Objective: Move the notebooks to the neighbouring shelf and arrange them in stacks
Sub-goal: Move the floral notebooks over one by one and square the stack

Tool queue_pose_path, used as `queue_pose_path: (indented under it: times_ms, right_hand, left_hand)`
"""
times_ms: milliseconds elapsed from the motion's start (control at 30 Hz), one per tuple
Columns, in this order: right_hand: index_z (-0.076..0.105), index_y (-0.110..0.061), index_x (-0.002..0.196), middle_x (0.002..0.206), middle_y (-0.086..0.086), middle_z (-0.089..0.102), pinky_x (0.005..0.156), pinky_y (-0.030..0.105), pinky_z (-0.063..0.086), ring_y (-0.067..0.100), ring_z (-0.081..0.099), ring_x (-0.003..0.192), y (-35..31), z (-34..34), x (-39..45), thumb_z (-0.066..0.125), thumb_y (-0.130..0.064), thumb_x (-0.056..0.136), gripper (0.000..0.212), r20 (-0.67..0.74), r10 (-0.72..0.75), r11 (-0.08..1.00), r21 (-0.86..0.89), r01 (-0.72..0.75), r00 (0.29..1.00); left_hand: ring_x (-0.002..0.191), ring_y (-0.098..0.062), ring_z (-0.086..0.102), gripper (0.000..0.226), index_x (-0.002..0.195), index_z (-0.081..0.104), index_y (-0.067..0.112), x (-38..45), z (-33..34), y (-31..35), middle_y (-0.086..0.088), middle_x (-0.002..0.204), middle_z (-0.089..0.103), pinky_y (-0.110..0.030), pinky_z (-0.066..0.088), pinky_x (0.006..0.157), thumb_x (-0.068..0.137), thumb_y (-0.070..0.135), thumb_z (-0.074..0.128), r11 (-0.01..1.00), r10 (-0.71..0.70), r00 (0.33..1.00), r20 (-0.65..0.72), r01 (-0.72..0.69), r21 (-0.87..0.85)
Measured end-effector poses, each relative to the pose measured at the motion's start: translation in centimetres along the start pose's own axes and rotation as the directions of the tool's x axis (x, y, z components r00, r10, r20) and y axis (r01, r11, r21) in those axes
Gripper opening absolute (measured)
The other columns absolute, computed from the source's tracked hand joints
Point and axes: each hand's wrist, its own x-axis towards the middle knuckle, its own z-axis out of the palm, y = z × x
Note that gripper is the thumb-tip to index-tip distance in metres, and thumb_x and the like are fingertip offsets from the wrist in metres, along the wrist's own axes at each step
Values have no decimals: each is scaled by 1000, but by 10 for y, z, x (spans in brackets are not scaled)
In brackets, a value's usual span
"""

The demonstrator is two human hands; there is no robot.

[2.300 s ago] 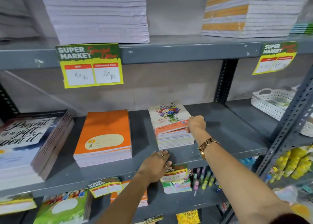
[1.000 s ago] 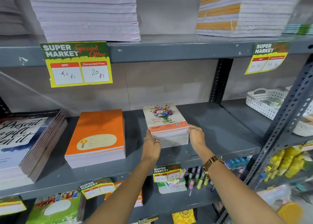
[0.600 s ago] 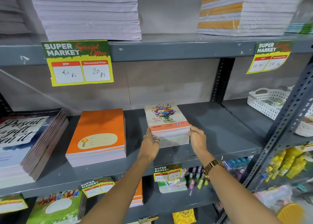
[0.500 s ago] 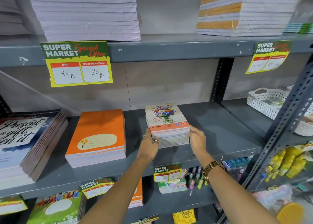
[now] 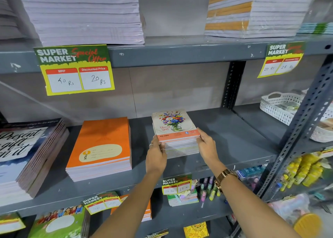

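Observation:
A stack of flower-cover notebooks [image 5: 173,125] stands on the grey middle shelf [image 5: 234,138], right of centre. My left hand [image 5: 155,156] presses against the stack's front left corner, fingers on its side. My right hand [image 5: 207,147] grips the front right corner, thumb on the top cover. Left of it lies a stack of orange notebooks [image 5: 100,146]. Further left sits a taller stack with a script-lettered cover [image 5: 23,155].
The shelf's right part is bare up to a perforated upright [image 5: 304,122]. Beyond it stands a white basket [image 5: 281,106]. Paper stacks [image 5: 84,14] fill the upper shelf. Price tags [image 5: 75,70] hang from shelf edges. Pens and notebooks lie below.
My left hand rose from the shelf edge to the stack's left side, and my right hand moved from its top to its right corner. Since half a second ago both stay put.

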Motion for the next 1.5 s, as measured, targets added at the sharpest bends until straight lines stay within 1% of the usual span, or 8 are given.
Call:
queue_pose_path:
  times_ms: [100,433,600,700,833,1100,1333,1500]
  right_hand:
    - [58,-19,128,113,8,67,94,33,51,23,62,104,-1,0,0,37,-1,95,43,-2,38,997,70,-38,999]
    - [55,-13,131,115,8,66,89,22,44,14,56,99,1,0,1,39,-2,97,40,-15,3,1000,17,-2,1000]
    - [63,-11,119,104,4,65,90,31,51,25,61,106,3,1,3,36,-4,97,35,19,75,993,92,-77,997]
    - [64,-12,112,104,4,63,84,28,48,26,58,106,4,5,0,35,2,94,36,37,130,971,198,-135,991]
    - [60,-5,119,105,2,59,66,12,43,19,53,99,3,7,-5,35,10,89,42,34,140,970,193,-144,990]
    - [63,-8,116,102,5,63,61,13,43,21,55,94,6,7,-1,35,11,84,46,19,108,988,113,-109,994]
    - [61,-7,118,103,5,62,76,25,43,27,57,105,5,5,0,36,11,85,45,52,95,991,85,-99,994]
    - [32,-17,146,122,0,54,88,28,43,17,49,108,0,4,-1,35,10,86,66,49,116,985,124,-122,992]
  left_hand:
    - [117,-23,58,49,142,30,24,-2,2,0,-2,132,56,-38,54,92,96,16,46,1000,-13,1000,-19,13,12]
    - [115,-24,59,55,144,27,22,-5,4,0,-7,129,59,-39,51,97,94,10,49,997,-49,998,-31,51,51]
    - [118,-26,58,62,145,25,20,-7,7,3,-9,131,57,-41,49,98,92,6,52,995,-86,996,-16,85,-46]
    - [122,-26,54,65,145,23,20,-10,11,6,-9,134,54,-41,48,100,90,4,54,984,-118,993,-1,117,-133]
    - [124,-26,53,62,140,32,22,-10,12,4,-6,134,56,-43,48,100,87,2,59,975,-101,995,5,100,-200]
    - [126,-27,53,59,138,38,22,-5,9,7,-6,134,57,-43,48,100,87,3,60,962,-121,993,15,121,-244]
    - [127,-29,51,57,140,38,21,-2,1,10,-10,135,56,-43,45,103,89,2,56,971,-121,990,77,134,-200]
    - [131,-26,47,59,140,33,22,-12,0,10,-6,139,53,-45,40,107,89,9,59,966,-80,994,72,95,-241]
